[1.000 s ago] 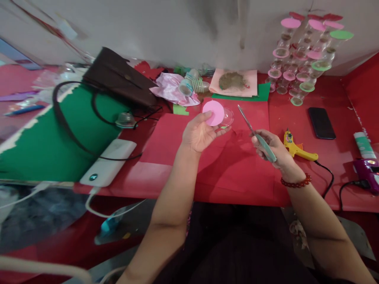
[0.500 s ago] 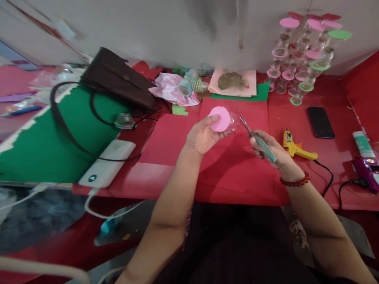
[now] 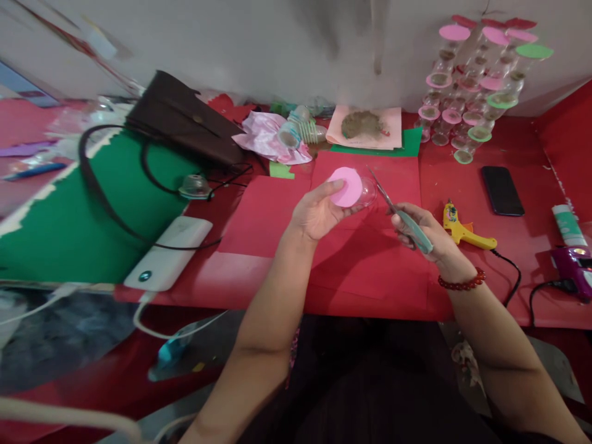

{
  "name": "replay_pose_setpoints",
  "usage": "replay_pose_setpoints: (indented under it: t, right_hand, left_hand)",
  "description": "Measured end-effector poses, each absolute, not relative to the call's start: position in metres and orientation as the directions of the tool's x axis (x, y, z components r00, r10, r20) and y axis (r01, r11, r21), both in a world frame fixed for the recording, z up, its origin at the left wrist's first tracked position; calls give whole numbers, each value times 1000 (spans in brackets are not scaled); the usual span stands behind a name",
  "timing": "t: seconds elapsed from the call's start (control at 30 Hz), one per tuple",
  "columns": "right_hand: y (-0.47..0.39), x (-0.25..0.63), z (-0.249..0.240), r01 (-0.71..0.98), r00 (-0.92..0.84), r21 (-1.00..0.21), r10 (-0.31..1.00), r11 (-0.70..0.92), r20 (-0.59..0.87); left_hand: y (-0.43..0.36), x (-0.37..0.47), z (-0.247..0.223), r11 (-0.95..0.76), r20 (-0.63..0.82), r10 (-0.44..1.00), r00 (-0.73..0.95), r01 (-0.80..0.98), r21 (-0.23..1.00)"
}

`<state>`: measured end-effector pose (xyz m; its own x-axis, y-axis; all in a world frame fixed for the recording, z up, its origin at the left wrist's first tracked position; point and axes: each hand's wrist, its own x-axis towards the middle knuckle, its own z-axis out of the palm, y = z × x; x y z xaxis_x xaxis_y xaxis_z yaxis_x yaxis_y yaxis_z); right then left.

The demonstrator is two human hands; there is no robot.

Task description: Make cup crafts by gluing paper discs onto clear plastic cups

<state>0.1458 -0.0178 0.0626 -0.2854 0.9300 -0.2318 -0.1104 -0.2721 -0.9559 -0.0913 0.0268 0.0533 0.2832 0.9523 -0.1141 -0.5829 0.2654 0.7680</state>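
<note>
Above the red paper sheets (image 3: 370, 265), my left hand (image 3: 319, 213) holds a clear plastic piece (image 3: 369, 192) with a round pink disc (image 3: 346, 187) on its end, the thumb lying on the disc. My right hand (image 3: 423, 231) is closed round the green handles of a pair of scissors (image 3: 415, 232). The scissor blades point up and left, close to the right side of the clear piece and apart from the disc. Whether the blades are parted is hard to make out.
A yellow glue gun (image 3: 465, 231), a black phone (image 3: 502, 190) and stacked clear pieces with coloured discs (image 3: 490, 98) are on the right. Leftward are a white power bank (image 3: 169, 254) and a dark bag (image 3: 185, 120). Pink paper (image 3: 393, 126) bears brown grains at the back.
Both hands look almost still, holding the same things. The disc and clear piece have shifted very slightly right, and the scissor tips slightly left and up.
</note>
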Motion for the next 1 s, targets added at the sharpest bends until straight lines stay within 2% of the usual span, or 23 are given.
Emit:
replay_pose_setpoints:
  t: [0.4, 0.63, 1.0]
  right_hand:
    - [-16, 148, 53, -72, -274, -974, 943, -216, -189]
    - [-17, 147, 54, -98, -290, -966, 936, -239, -202]
    - [-18, 147, 56, -93, -301, -967, 932, -238, -200]
  left_hand:
    - [28, -93, 58, 217, -97, 970, 224, -609, 763]
    - [29, -91, 57, 213, -99, 972, 214, -617, 758]
    - [32, -98, 49, 252, -96, 958, 269, -636, 730]
